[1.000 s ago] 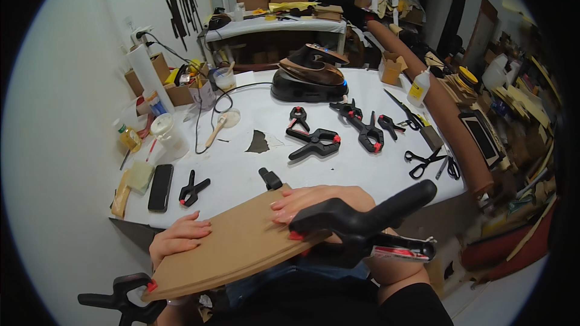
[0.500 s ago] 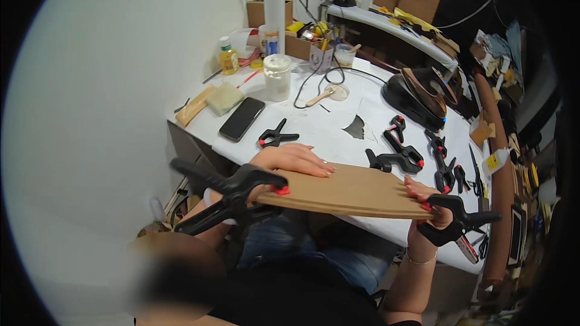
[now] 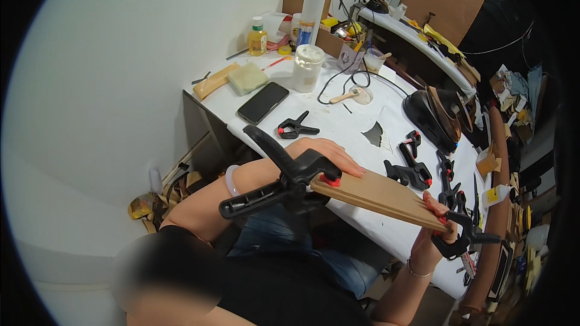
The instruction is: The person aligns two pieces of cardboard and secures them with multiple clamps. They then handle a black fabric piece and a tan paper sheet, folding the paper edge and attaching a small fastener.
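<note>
Between my hands, above the table's near edge, hangs a flat brown board (image 3: 377,196) made of stacked layers, tilted down to the right. My left hand (image 3: 329,152) holds its left end, fingers stretched along the far edge; the thumb is hidden. On the right end my right hand (image 3: 436,206) grips it, fingers on top and the palm below. A large black spring clamp (image 3: 290,175) with red pads bites the left end, in front of my left hand. Another black spring clamp (image 3: 462,235) sits on the right end, beside my right hand.
On the white-covered table (image 3: 338,124) lie several loose black clamps (image 3: 411,172), a phone (image 3: 263,102), and a small clamp (image 3: 297,125). Farther back stand a white tub (image 3: 308,67), a bottle of yellow liquid (image 3: 257,37), a brush (image 3: 344,97) on a lid, and a dark iron-like appliance (image 3: 432,121).
The board with its two clamps has shifted right in view and tipped, its right end now lower. Both hands stay on it. The whole view has also turned.
</note>
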